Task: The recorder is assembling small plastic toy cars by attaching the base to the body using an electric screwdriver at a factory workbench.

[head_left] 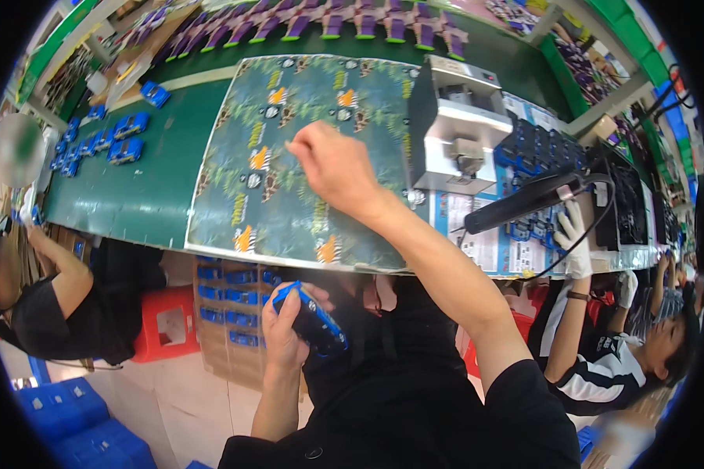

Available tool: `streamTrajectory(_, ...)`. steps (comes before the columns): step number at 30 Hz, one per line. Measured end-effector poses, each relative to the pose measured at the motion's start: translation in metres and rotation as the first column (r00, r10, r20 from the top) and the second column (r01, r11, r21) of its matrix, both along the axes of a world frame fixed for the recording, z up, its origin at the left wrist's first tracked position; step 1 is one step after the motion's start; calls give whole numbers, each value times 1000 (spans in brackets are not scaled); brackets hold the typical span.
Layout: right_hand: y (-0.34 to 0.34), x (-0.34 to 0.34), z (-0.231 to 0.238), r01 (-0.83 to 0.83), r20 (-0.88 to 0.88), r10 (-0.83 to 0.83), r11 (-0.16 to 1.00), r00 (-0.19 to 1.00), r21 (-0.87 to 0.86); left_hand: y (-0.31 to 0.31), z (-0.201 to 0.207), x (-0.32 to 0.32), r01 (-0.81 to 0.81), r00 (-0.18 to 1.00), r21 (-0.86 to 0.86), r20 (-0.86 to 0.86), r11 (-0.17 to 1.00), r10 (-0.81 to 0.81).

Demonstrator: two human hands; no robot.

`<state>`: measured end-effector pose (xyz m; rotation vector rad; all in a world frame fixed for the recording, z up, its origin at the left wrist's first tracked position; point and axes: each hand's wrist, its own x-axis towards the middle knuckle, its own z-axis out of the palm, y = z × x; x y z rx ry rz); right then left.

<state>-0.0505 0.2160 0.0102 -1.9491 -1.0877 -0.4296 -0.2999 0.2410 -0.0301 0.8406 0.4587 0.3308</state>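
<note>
My left hand is wrapped round a blue toy car close to my body, below the table's front edge. The car's dark side faces up, and its blue shell shows along the rim. Above the patterned mat my right hand is held with its fingers curled together. Whatever is between those fingertips, if anything, is too small to make out. To the right of that hand stands a grey-white metal machine with a block at its front.
Several blue toy cars lie on the green table at left. Rows of purple pieces line the back. Blue-black car parts lie right of the machine, near a black electric screwdriver and a co-worker's gloved hand. Another person sits at left.
</note>
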Motion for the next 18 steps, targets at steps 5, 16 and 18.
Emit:
streamTrajectory(5,-105,40,101,269,-54,-265,913,963,308,-12,-1,11,51,998,-5,-37,999,-51)
streamTrajectory(16,-191,-24,72,111,330,-270,896,904,430,-40,14,50,218,976,-24,33,976,-217)
streamTrajectory(18,-232,-34,46,130,343,-367,823,865,553,-42,14,52,205,979,-18,21,979,-205)
